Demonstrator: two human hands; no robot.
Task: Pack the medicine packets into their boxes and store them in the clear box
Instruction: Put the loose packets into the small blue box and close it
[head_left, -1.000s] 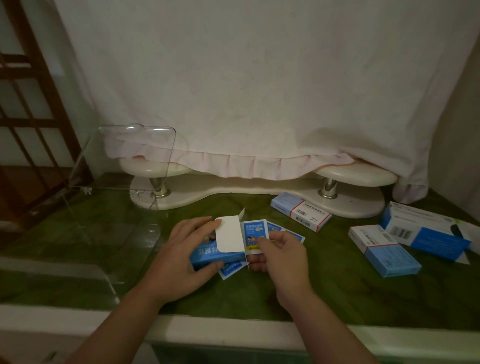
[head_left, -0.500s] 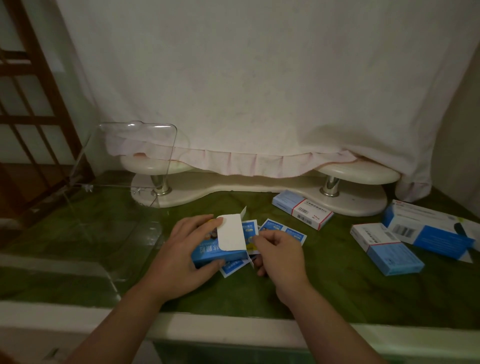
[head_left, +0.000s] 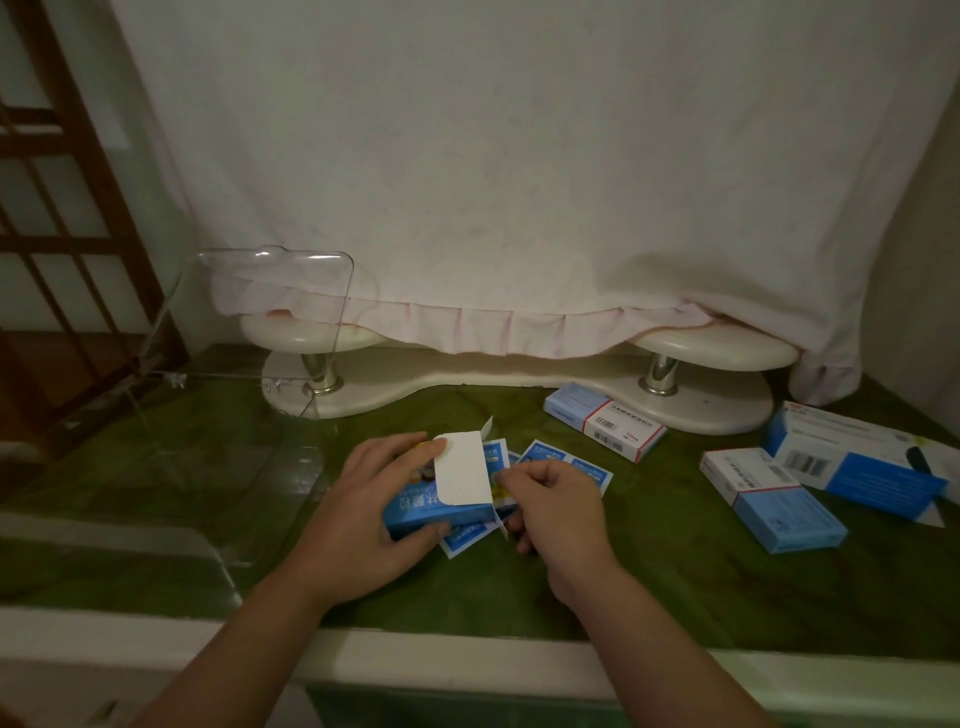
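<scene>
Left of the left hand stands the clear box (head_left: 223, 457), with its lid (head_left: 275, 312) raised upright. The green table (head_left: 675, 582) has free surface in front of both hands, as far as its pale front edge (head_left: 467, 657) under the forearms. The left hand (head_left: 374, 514) grips a blue medicine box (head_left: 431, 514), and its white flap (head_left: 464, 474) stands open. The right hand (head_left: 558, 512), close beside the left, pinches a medicine packet (head_left: 496, 460) at the open end of this box. More packets (head_left: 569, 462) lie just behind the right hand. Further right, well apart, lie a red-striped box (head_left: 605, 421), a blue and white box (head_left: 774, 501) and a larger box (head_left: 857, 462).
</scene>
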